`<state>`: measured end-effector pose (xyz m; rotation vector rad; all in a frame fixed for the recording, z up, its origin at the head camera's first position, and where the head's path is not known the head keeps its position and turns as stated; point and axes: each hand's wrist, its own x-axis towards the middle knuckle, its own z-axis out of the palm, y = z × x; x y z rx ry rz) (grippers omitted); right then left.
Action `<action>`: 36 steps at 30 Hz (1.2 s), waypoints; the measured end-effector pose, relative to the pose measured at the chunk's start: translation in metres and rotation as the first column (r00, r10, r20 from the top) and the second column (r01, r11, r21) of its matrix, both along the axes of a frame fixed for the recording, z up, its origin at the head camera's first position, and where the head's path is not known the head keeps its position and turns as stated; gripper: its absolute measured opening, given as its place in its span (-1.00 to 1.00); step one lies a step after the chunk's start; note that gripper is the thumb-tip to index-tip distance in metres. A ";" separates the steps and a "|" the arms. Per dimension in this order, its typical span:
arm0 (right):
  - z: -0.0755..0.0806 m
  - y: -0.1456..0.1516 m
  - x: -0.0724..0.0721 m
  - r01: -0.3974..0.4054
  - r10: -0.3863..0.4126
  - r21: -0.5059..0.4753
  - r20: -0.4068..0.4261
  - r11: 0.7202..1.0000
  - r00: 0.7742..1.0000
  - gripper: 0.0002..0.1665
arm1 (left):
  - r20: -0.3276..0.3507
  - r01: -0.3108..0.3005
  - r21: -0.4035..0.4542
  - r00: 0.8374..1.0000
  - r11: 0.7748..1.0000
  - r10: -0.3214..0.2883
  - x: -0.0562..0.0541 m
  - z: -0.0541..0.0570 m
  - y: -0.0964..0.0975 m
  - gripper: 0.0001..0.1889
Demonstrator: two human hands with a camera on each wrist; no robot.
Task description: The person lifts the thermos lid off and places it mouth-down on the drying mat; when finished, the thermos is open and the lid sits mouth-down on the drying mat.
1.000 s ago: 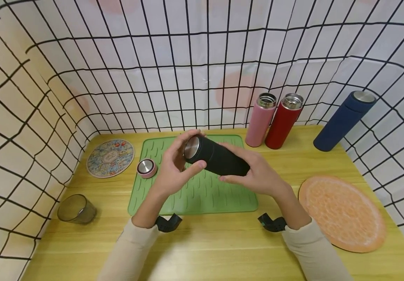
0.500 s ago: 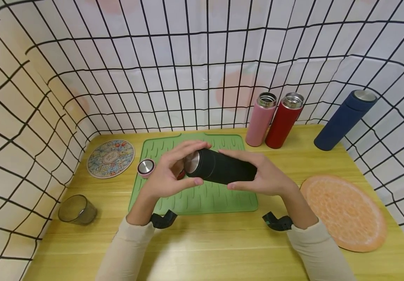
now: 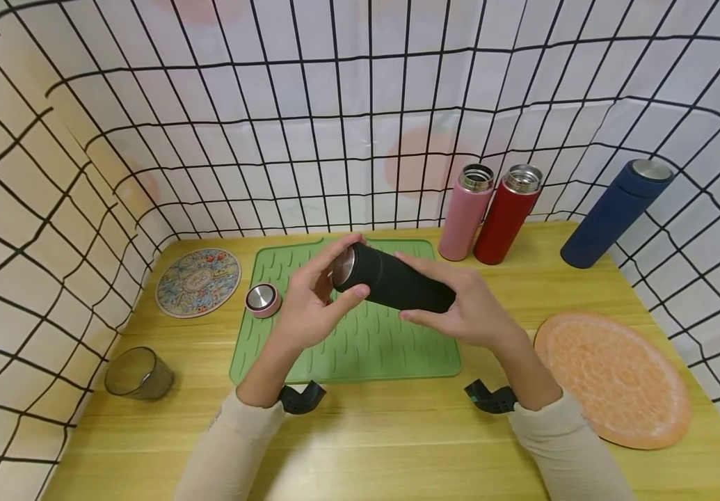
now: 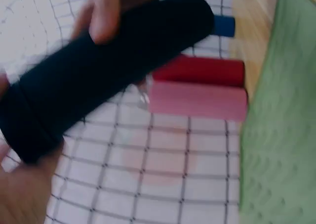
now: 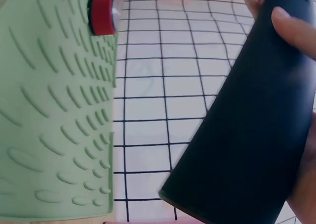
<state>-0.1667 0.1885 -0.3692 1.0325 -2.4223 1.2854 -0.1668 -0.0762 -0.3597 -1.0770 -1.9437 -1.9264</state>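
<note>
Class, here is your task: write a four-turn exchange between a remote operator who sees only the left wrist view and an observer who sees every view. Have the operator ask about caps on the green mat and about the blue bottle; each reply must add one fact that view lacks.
Operator: I see part of the green mat, with no cap on it. Is there one elsewhere on it?
Observer: Yes, the right wrist view shows a red cap on the mat.
Operator: Past the black bottle I get only a short piece of the blue bottle. Is it closed?
Observer: It is: the head view shows a lid with a silvery top on it.
</note>
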 end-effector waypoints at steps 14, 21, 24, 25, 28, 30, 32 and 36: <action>0.003 0.010 0.001 -0.005 0.005 0.019 -0.020 1.000 1.000 0.00 | 0.037 0.086 -0.125 0.996 0.988 -0.082 0.001 0.006 -0.006 -0.17; 0.009 0.015 0.000 -0.131 0.131 -0.003 0.055 0.991 0.990 -0.04 | -0.007 0.270 -0.105 0.962 0.957 -0.272 0.001 0.011 -0.016 -0.15; 0.010 0.012 0.000 -0.112 0.111 0.018 0.044 0.994 0.993 -0.03 | 0.006 0.220 -0.091 0.975 0.971 -0.221 0.000 0.010 -0.016 -0.16; 0.011 0.012 0.001 -0.095 0.094 0.027 0.034 0.995 0.995 -0.03 | 0.022 0.199 -0.087 0.980 0.976 -0.198 0.000 0.010 -0.015 -0.17; 0.010 0.009 0.003 -0.002 0.006 0.075 -0.041 0.997 0.999 -0.01 | 0.077 0.063 -0.105 0.996 0.992 -0.055 0.000 0.007 -0.010 -0.24; 0.010 0.008 0.004 0.068 -0.056 0.110 -0.108 0.992 0.993 -0.02 | 0.111 -0.037 -0.126 0.993 0.991 0.051 0.000 0.005 -0.007 -0.33; 0.010 0.007 0.004 0.115 -0.094 0.134 -0.157 0.984 0.983 -0.03 | 0.125 -0.107 -0.146 0.984 0.984 0.126 0.001 0.003 -0.005 -0.35; 0.010 0.011 0.003 0.065 -0.052 0.102 -0.129 0.993 0.990 -0.02 | 0.084 -0.007 -0.133 0.996 0.991 0.019 0.001 0.004 -0.007 -0.24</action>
